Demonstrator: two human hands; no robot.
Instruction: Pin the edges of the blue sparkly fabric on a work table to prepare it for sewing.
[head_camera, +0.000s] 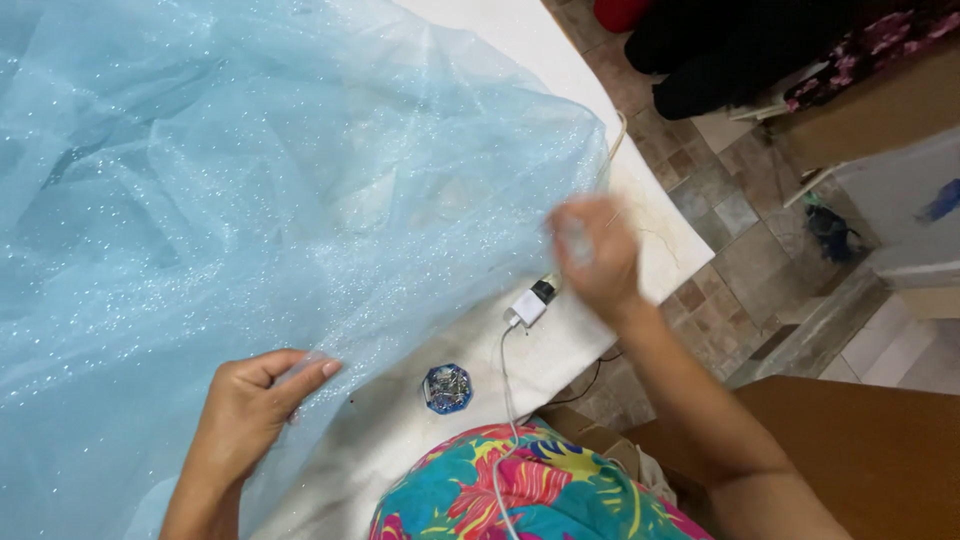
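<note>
A large sheet of light blue glittery tulle (250, 180) covers most of a white table (520, 40). My left hand (255, 400) pinches the fabric's near edge between thumb and fingers. My right hand (592, 255) is blurred by motion at the fabric's right edge, fingers closed on a bit of the sheer cloth. Between my hands, on the table, lie a small round blue pin container (448, 388) and a white charger plug (527, 305) with its cable (503, 400).
The table's right edge runs diagonally past my right hand. Beyond it is a tiled floor (730, 230), dark clothes (740, 50) at the top, and a brown cardboard box (860, 450) at lower right. My colourful floral garment (520, 490) shows at the bottom.
</note>
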